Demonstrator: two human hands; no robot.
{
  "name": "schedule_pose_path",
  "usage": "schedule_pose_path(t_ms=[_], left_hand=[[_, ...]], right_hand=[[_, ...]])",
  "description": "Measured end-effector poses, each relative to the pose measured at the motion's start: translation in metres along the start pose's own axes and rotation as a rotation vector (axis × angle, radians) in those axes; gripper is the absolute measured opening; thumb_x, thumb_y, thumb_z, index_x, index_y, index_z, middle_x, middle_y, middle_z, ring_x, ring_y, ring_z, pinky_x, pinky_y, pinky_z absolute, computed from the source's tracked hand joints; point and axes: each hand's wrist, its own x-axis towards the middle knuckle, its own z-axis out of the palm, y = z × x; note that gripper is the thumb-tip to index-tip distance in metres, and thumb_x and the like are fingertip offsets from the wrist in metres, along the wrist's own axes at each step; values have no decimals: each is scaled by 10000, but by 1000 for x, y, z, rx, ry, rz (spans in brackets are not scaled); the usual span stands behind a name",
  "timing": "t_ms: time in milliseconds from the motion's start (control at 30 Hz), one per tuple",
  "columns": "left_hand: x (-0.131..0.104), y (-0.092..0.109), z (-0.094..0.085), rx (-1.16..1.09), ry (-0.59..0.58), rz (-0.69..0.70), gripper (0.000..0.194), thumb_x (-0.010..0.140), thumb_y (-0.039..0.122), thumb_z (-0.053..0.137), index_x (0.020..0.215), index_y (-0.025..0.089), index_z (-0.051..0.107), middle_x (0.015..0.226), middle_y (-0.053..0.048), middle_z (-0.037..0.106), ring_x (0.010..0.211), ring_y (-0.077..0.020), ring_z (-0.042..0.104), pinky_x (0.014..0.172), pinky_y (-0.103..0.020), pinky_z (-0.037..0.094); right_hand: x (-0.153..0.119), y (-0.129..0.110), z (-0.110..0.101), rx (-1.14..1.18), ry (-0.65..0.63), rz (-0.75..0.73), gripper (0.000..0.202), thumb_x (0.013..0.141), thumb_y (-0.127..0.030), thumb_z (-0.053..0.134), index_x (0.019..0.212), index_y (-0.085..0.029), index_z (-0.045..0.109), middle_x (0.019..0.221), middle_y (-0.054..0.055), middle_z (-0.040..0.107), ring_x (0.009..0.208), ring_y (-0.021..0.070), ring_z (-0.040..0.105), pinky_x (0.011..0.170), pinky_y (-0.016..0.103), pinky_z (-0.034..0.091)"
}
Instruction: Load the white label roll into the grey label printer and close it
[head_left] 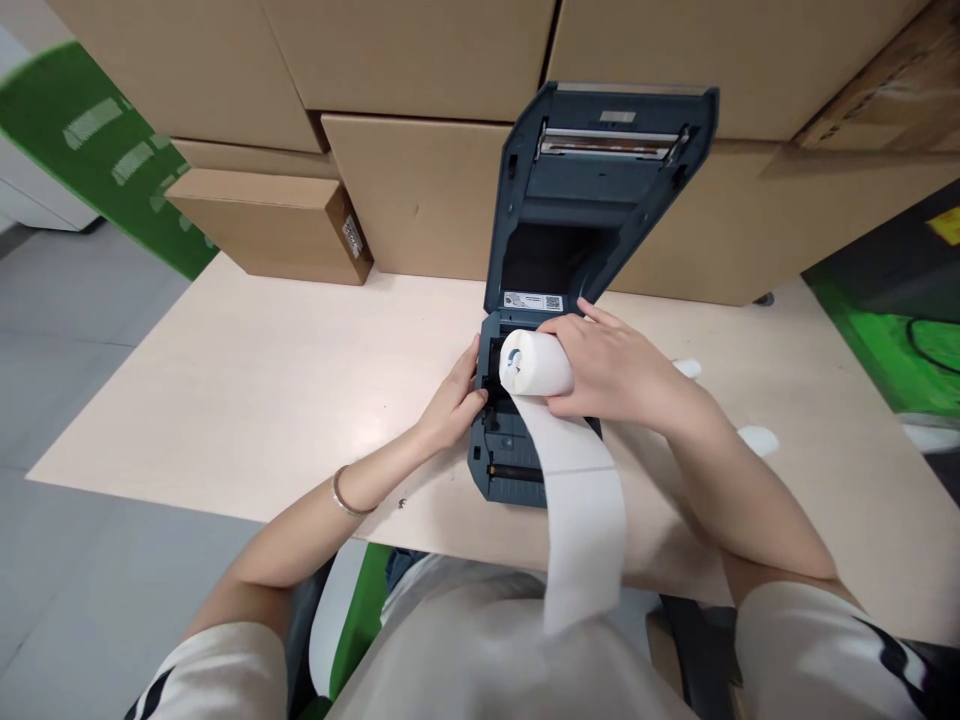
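A dark blue-grey label printer (509, 487) stands on the table with its lid (574, 212) raised. My right hand (611, 370) is closed round a white label roll (546, 363) over the printer's bay. From the roll a long strip of labels (581, 500) hangs past the printer's front and over the table edge. My left hand (454, 398) grips the printer's left side wall, thumb over the rim and fingers along the outside. The roll and my right hand hide much of the bay, so I cannot tell whether the roll touches it.
Large cardboard boxes (420, 200) line the back of the table (300, 380). A smaller carton (277, 225) sits at the back left. White pieces (758, 440) lie to the right, partly behind my right arm. The table's front edge runs close to my body.
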Motion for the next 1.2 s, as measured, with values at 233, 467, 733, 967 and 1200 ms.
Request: schedule_pose_path(t_ms=[233,467,733,967,1200], left_hand=[[0,0,0,7,5,6,757,1004,440,524,1655,263,181,1738,-86,200,1608,-330,223,1330,-529,195],[1,-4,0,-2,3,13,753,1004,449,518,1653,275,178,1741,-77,190,1612,-324,213,1331,-533,186],[-1,-5,1,-4,12,-21,749,1000,450,521,1651,271,196,1738,-81,201,1606,-324,232,1328,-533,190],[0,-3,2,-9,12,17,742,1014,480,507,1652,270,191,1738,-81,195,1612,-319,214,1334,-530,173],[0,1,0,17,11,-23,730,1017,459,493,1652,259,195,1738,-83,199,1611,-319,218,1334,-532,169]], right_hand=[[-1,-3,0,-46,-11,23,592,676,-361,663,1207,-118,560,1136,127,682,1071,311,689,1279,510,286],[7,-9,2,-98,-101,74,567,674,-318,687,1194,-112,591,1152,143,705,1135,320,670,1218,458,374],[17,-13,24,-145,-142,37,513,744,-255,710,1197,-33,617,1100,191,713,1106,327,685,1244,528,323],[-42,-45,20,-164,211,-156,439,1002,-318,521,1328,-39,615,1360,220,650,1283,352,613,1170,577,431],[-92,-88,33,-77,105,-274,598,953,-447,599,1355,-5,621,1451,236,597,1345,391,583,1053,507,572]])
